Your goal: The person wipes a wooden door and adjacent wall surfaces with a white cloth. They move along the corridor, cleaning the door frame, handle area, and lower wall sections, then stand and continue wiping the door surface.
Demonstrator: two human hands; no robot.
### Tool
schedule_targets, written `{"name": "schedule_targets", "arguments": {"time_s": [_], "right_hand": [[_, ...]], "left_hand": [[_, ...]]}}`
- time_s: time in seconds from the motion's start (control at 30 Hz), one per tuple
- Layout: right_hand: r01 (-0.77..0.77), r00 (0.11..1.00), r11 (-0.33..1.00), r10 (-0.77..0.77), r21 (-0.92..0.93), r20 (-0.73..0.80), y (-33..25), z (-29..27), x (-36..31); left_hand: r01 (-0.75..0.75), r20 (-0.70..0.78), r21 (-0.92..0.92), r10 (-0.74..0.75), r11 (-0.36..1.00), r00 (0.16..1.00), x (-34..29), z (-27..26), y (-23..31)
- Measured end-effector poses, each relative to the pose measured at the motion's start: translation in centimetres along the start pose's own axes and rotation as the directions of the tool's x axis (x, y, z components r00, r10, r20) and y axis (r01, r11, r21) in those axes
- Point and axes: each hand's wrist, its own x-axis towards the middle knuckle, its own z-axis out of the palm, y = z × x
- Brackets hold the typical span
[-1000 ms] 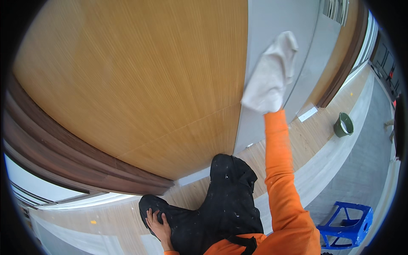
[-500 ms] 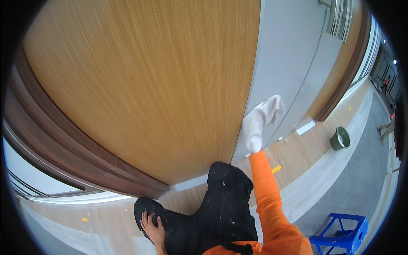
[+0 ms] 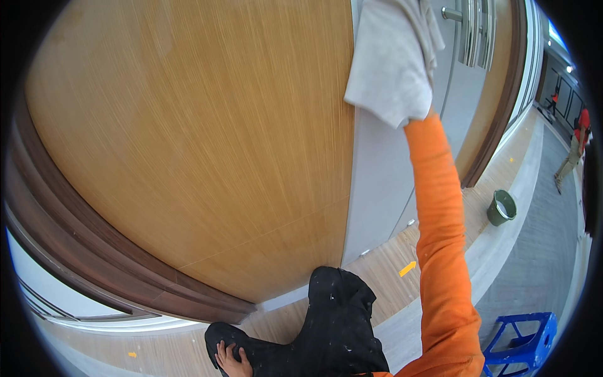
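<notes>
A white cloth [image 3: 392, 69] hangs over my right hand [image 3: 431, 114], which is raised high at the grey door panel [image 3: 383, 176]. The cloth hides my fingers, and only a bit of the wrist shows above the orange sleeve [image 3: 443, 239]. One corner of the cloth overlaps the edge of the wood-grain panel [image 3: 207, 125]. My left hand [image 3: 232, 360] rests on my black-trousered left knee with its fingers spread, holding nothing. Metal pull handles [image 3: 471, 34] are on the door, just right of the cloth.
A green bucket [image 3: 501, 208] stands on the floor at the right. Nearer to me is a blue plastic stool [image 3: 521, 345]. Dark brown moulding [image 3: 81, 213] frames the left side. Far right, a person in a red top [image 3: 581, 129] stands in the corridor; another is farther off.
My right hand has carried the cloth up the grey door from its lower part toward handle height. My left hand stays on the knee. A person at the far right has come further into view.
</notes>
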Motion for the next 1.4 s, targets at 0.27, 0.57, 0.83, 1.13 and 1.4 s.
{"name": "schedule_targets", "arguments": {"time_s": [0.27, 0.57, 0.83, 1.13, 1.4], "right_hand": [[-0.174, 0.977, 0.985, 0.171, -0.018, -0.126, 7.8, -5.0, -2.8], [-0.258, 0.959, 0.966, 0.256, -0.002, -0.124, 8.9, -6.2, -4.2], [-0.118, 0.991, 0.992, 0.116, -0.034, -0.064, 1.7, -3.2, 0.2], [-0.335, 0.926, 0.942, 0.330, 0.004, -0.182, 9.6, -7.3, -12.0], [-0.721, 0.637, 0.680, 0.727, 0.137, -0.257, 12.7, -4.4, -38.1]], "left_hand": [[-0.013, -0.008, 0.013, 0.013, 1.000, 1.000, -0.3, 0.5, -0.6], [-0.009, 0.012, -0.046, 0.010, 0.999, 1.000, -0.7, -0.1, -1.0], [0.096, 0.031, -0.099, -0.094, 0.990, 0.995, -1.0, 0.7, -1.5], [0.073, 0.047, -0.068, -0.070, 0.995, 0.996, -0.9, 2.2, -2.3], [0.041, 0.063, -0.023, -0.039, 0.999, 0.997, -0.9, 2.6, -2.7]]}}
